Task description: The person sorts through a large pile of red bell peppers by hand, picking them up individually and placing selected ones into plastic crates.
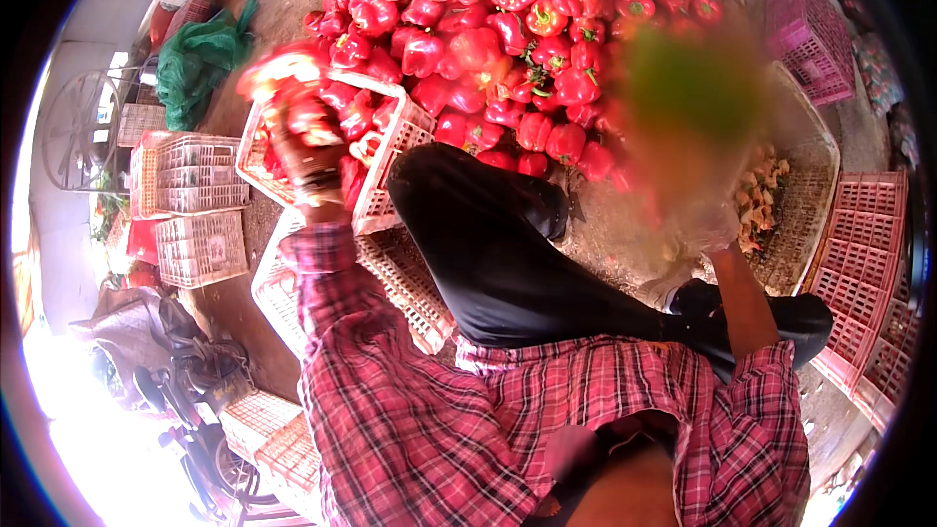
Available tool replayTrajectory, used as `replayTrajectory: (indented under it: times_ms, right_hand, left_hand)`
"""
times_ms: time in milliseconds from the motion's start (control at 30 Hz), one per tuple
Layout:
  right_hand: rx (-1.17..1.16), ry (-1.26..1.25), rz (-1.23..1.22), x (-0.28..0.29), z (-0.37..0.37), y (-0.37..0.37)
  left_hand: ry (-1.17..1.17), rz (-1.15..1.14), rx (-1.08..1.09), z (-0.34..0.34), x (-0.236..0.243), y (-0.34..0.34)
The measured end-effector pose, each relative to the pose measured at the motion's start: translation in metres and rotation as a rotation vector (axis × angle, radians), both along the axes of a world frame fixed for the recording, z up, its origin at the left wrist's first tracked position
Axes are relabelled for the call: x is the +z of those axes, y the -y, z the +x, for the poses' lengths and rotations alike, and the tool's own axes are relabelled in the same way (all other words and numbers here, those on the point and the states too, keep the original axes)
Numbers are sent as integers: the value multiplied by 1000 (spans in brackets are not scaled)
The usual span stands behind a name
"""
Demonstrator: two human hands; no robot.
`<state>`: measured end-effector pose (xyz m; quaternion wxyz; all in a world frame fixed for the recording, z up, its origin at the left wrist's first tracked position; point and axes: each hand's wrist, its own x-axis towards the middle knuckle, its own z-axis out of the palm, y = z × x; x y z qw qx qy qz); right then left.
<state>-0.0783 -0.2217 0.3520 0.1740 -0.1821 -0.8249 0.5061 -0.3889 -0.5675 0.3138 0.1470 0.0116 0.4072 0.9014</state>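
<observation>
My left hand (310, 158), smeared by motion, is over a pale plastic crate (402, 151) filled with red bell peppers. A blurred red bell pepper (281, 73) is at its fingers and appears held. On the right, my right hand (711, 226) is out in front of my bent leg, its fingers too blurred to read. Above that hand spreads a large out-of-focus green shape (695, 88); I cannot make out what it is or whether the hand holds it. A big heap of red bell peppers (478, 49) lies on the ground ahead.
An open crate with orange-brown scraps (815, 151) stands at the right. Beyond it are a magenta crate (810, 34) and reddish crates (864, 273). Pale crates (200, 176), a green mesh sack (200, 63) and a motorcycle (200, 449) stand at the left.
</observation>
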Motion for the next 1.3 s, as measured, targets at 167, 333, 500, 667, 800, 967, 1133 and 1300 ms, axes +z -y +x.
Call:
replayTrajectory:
  times_ms: [167,333,500,667,800,967,1133,1300]
  right_hand:
    - [-354,369,-570,-58,21,-39]
    - [-485,522,-669,-116,45,-60]
    - [-436,690,-827,-131,39,-76]
    - [-464,597,-967,-137,37,-84]
    - [-424,468,-938,-147,16,-79]
    - [-50,250,-59,-144,-35,-95]
    - [-149,254,202,-112,-63,-98]
    - [-169,371,219,-111,-8,-113]
  left_hand:
    - [797,-245,398,-95,-84,61]
    - [179,-720,-342,-125,-187,-108]
    - [128,-1178,-545,-147,-256,-251]
    - [67,-1091,-177,-148,-309,-291]
    - [30,-1098,-126,-124,-303,-295]
    - [34,-986,-214,-37,-226,-313]
    - [-235,-679,-368,86,-154,-352]
    - [-537,-536,-436,170,-123,-371]
